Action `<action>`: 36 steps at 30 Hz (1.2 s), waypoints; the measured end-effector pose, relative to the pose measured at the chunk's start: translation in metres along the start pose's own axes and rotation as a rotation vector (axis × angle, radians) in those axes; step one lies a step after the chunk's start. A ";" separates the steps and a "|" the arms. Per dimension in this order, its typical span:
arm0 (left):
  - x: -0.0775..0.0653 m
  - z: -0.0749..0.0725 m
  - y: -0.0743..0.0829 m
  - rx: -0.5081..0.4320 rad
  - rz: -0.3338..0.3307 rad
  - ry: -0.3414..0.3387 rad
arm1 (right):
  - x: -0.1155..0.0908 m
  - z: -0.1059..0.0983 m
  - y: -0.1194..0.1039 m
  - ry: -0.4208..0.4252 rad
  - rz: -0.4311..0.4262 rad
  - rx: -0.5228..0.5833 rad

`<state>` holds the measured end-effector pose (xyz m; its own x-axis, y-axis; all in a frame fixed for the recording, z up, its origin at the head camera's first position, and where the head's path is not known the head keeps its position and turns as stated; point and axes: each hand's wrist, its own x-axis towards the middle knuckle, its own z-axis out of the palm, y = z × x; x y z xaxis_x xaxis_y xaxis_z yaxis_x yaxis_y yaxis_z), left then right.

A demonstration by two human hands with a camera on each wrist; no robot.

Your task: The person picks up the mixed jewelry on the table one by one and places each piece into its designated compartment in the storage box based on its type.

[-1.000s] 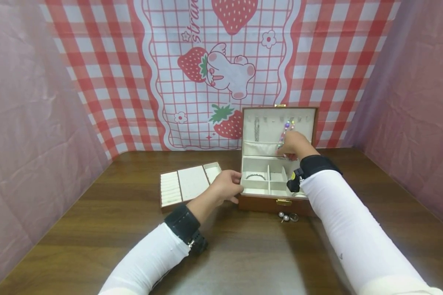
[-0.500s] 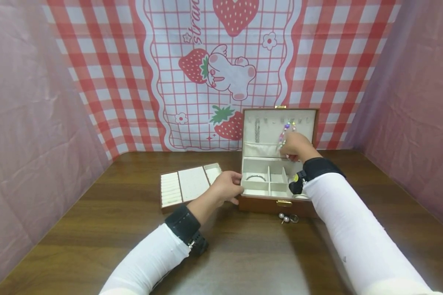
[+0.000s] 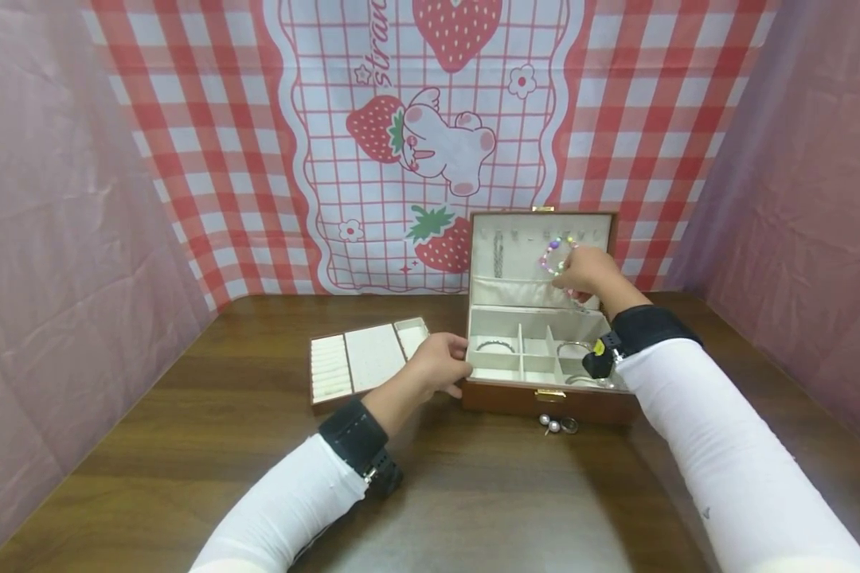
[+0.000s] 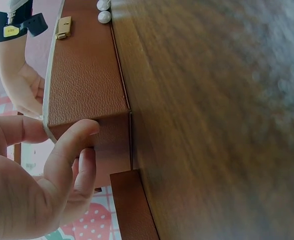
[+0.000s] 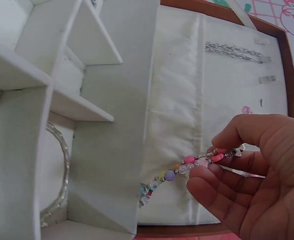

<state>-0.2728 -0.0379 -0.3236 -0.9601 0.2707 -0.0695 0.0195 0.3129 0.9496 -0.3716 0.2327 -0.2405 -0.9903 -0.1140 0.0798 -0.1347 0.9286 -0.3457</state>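
A brown jewelry box [image 3: 505, 395] stands open, its cream lid upright at the back. My left hand [image 3: 437, 364] holds the box's left front corner; in the left wrist view its thumb presses the leather side [image 4: 86, 80]. At the lid, my right hand [image 3: 592, 272] pinches a multicoloured beaded necklace [image 3: 547, 258]. Part of the strand loops above the fingers near the lid's hooks. In the right wrist view, more beads [image 5: 170, 175] hang below the fingers, beside the lid's pocket. Whether the necklace sits on a hook is unclear.
A silver chain [image 3: 498, 255] hangs on the lid's left. Bracelets, one at left [image 3: 496, 345] and a bangle [image 5: 64, 172], lie in the compartments. Pearl earrings [image 3: 553, 426] and a ring [image 3: 569, 425] lie before the box. A divided tray [image 3: 376, 358] sits to the left.
My right hand has moved right and slightly up along the lid, spreading the bead loop wider. More of the right compartments shows. My left hand has stayed on the box corner.
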 end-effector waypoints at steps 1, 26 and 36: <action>0.000 0.001 0.001 0.001 -0.010 0.004 | -0.001 -0.001 0.000 0.017 0.009 0.008; 0.012 0.010 0.064 0.524 0.215 0.153 | -0.015 -0.020 0.014 0.120 0.031 0.166; 0.048 0.025 0.105 0.537 0.274 0.161 | -0.017 -0.023 0.015 0.122 0.006 0.159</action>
<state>-0.3102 0.0309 -0.2346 -0.9297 0.2784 0.2411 0.3680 0.6773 0.6370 -0.3558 0.2567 -0.2259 -0.9808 -0.0558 0.1868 -0.1422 0.8604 -0.4894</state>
